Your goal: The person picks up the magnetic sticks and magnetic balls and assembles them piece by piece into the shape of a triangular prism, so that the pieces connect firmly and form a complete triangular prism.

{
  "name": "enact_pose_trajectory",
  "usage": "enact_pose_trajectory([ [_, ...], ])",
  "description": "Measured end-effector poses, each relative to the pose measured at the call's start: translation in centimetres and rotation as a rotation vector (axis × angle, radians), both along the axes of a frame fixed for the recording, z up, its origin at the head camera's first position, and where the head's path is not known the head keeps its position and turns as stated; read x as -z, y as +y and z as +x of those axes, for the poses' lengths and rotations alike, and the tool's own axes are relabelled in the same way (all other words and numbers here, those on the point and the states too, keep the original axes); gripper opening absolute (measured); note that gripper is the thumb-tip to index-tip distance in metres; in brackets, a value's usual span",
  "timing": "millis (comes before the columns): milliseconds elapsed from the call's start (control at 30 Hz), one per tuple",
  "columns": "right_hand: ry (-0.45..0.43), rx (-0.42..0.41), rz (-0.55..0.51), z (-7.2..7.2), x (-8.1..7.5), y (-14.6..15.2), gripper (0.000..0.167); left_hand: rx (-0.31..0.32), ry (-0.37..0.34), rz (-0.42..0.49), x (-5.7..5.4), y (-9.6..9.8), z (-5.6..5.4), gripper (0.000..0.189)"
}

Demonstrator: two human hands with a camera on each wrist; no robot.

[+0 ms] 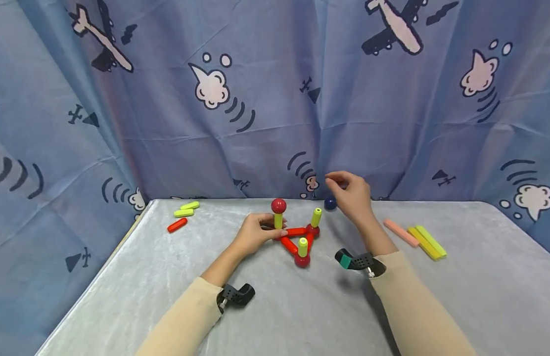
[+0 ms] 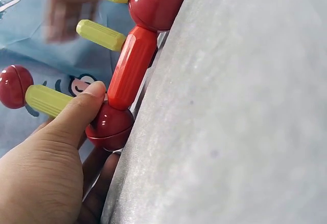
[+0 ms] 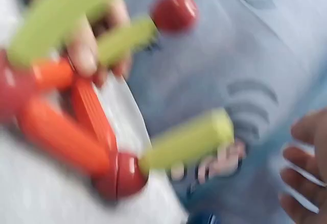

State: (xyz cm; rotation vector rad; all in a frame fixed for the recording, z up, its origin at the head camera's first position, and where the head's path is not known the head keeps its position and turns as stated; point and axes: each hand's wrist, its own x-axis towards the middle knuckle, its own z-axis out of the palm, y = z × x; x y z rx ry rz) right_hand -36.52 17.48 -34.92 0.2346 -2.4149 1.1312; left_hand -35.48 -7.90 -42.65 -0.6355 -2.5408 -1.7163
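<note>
Left hand gripping one corner of a red triangular frame at the centre of the frame, right hand raised right of centre

The left thumb and fingers close round the corner's lower ball, whose yellow-green post carries a red ball; the other two corners bear uncapped yellow-green posts. The right hand's fingers are loosely bent and hold nothing visible, just beside a dark blue ball near the table's back edge. Two short yellow-green rods and a red rod lie left of centre; a salmon rod and two long yellowish rods lie right of centre. Printing on the blue curtain behind is pictorial: aeroplanes, cloud puffs, curved streaks
</note>
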Motion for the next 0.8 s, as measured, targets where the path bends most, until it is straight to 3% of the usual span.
enact_pose_trajectory([
  [100,-0.031,0.075,0.066,-1.1,2.2,2.5,0.029,-0.005,0.009,-0.01,-0.1,0.0,-0.1,0.024],
  [233,-0.057,0.02,0.196,-2.0,4.5,4.6,0.035,-0.008,0.008,-0.025,-0.1,0.0,-0.2,0.023],
  [367,-0.085,-0.024,0.253,-2.4,5.6,5.2,0.038,-0.018,0.006,-0.021,-0.1,0.0,-0.2,0.023],
  [500,-0.104,0.021,0.269,-2.5,6.1,5.2,0.035,-0.016,0.003,-0.018,-0.1,0.1,-0.2,0.023],
  [633,-0.141,0.016,0.199,-2.4,5.7,5.1,0.035,-0.019,0.005,-0.009,-0.1,0.1,-0.2,0.023],
  [800,-0.256,-0.149,-0.044,-1.5,2.8,5.0,0.047,-0.013,0.007,-0.005,0.0,0.1,-0.2,0.021],
])
